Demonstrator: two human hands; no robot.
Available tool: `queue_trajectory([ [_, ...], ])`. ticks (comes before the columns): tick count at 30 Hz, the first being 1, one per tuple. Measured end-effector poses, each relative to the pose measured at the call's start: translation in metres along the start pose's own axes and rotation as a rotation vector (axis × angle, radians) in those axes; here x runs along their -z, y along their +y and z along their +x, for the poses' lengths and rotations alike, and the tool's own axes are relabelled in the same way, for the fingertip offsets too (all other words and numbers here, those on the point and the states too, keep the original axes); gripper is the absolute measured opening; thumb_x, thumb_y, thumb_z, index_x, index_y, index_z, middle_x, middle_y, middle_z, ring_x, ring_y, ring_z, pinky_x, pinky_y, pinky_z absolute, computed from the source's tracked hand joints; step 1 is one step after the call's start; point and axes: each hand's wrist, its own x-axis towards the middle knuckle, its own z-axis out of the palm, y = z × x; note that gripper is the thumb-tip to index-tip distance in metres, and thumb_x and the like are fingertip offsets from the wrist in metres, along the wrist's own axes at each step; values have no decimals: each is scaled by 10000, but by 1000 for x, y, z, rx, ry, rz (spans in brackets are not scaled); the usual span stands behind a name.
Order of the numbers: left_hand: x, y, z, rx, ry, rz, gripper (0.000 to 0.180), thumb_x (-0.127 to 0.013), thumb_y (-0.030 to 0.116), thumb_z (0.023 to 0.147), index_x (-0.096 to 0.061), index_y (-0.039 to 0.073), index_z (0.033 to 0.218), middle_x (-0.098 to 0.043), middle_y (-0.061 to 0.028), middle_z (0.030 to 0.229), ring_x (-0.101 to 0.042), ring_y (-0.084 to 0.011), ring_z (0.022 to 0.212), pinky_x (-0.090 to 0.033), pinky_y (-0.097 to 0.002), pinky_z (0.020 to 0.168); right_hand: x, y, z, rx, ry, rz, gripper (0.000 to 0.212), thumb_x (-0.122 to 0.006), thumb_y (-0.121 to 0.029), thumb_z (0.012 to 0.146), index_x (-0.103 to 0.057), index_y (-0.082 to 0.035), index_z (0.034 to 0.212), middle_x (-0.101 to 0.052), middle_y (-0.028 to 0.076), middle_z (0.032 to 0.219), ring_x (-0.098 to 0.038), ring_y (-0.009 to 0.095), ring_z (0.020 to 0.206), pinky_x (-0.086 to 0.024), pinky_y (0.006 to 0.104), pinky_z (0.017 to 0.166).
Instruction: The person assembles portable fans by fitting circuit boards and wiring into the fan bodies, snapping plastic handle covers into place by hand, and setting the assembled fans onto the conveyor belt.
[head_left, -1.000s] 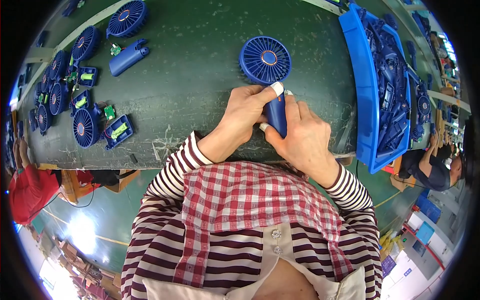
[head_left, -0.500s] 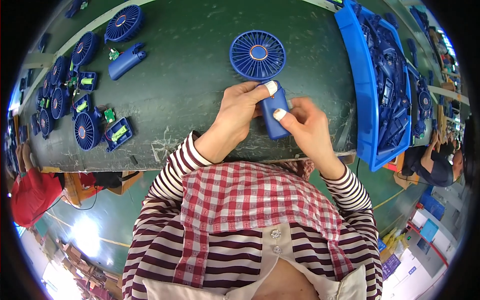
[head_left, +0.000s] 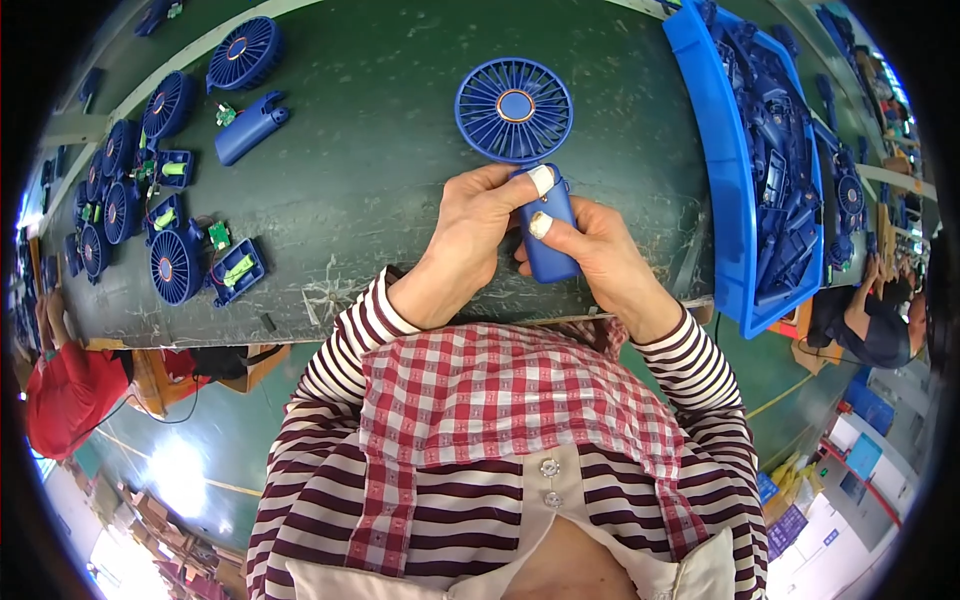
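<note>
Between my hands is a blue handheld fan (head_left: 549, 235), its round slatted head pointing away from me and its handle toward me. My left hand (head_left: 472, 222) grips the top of the handle just below the fan head, the thumb lying across it. Lower down, my right hand (head_left: 597, 250) is closed round the handle's right side, with its thumb pressed on the front face. Both thumbs wear white wraps at the tips. The fingers behind the handle are mostly hidden.
Several fan heads (head_left: 176, 266) and open handle shells with green boards lie on the green table (head_left: 370, 130) at left. A loose blue handle shell (head_left: 251, 130) lies nearby. At right stands a blue bin (head_left: 735, 190) full of blue parts. Other people sit at both sides.
My right hand has moved left and closed round the handle, its thumb shifting up and left across the front. The left hand keeps its grip, and the fan has barely moved.
</note>
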Motion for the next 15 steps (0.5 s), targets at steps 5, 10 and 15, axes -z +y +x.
queue_trajectory([
  [5, -3, 3, 1, -43, -42, 43, 277, -643, 159, 815, -591, -44, 996, -625, -79, 863, -591, -137, 719, -490, -267, 615, 1, -1, 2, 29, 34, 13, 314, -600, -162, 846, -515, 51, 1061, -621, 113, 864, -631, 176, 739, -532, 280, 669],
  [10, -1, 1, 2, -120, -91, 82, 242, -619, 80, 804, -581, -51, 1004, -632, -79, 854, -601, -140, 730, -495, -260, 606, 1, -2, 7, 105, 50, -1, 286, -600, -113, 828, -523, 51, 1049, -617, 108, 862, -623, 162, 714, -531, 275, 648],
  [15, -9, 8, 1, -226, -61, 111, 218, -570, 41, 809, -574, -45, 1009, -624, -78, 820, -582, -130, 638, -469, -252, 512, 2, -6, 10, 136, 30, -9, 265, -588, -144, 827, -546, 39, 1014, -618, 115, 862, -623, 176, 692, -533, 285, 605],
])
